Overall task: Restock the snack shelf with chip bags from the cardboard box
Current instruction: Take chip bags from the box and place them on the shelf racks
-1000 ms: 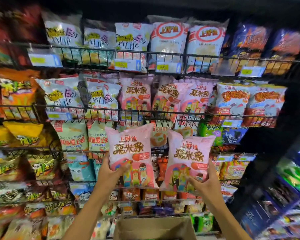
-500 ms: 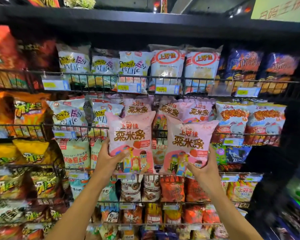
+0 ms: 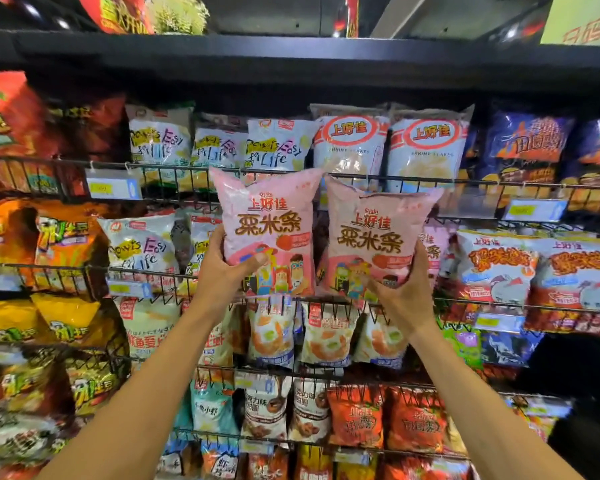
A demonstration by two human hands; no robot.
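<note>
**Restocking, placement step.** My left hand [image 3: 222, 271] grips the lower edge of the left pink bag [image 3: 271, 223], thumb across the printed front and fingers curled behind it. My right hand [image 3: 400, 299] holds the right pink bag [image 3: 374, 233] the same way, by its lower right corner. Both bags stand upright, side by side, edges almost touching.

Landmark: the wire rail [image 3: 465, 301] fronting the second tier of the snack shelf. The bottoms of both held bags hang just above this rail and in front of it. Their tops overlap the tier above, where the shrimp-flake bags [image 3: 350, 147] sit. Matching shelved pink bags [image 3: 433, 247] show behind the rail, just right of the right pink bag. The cardboard box is out of view.

I judge the bags to be at shelf height but not yet seated. The next move calls for carrying them forward over the rail, lowering them behind it in front of the matching stock, and only then letting go.

Against the earlier frames, both bags have risen from below the rail to above it. The grips are unchanged, and the box edge seen at the bottom a second ago is gone.
</note>
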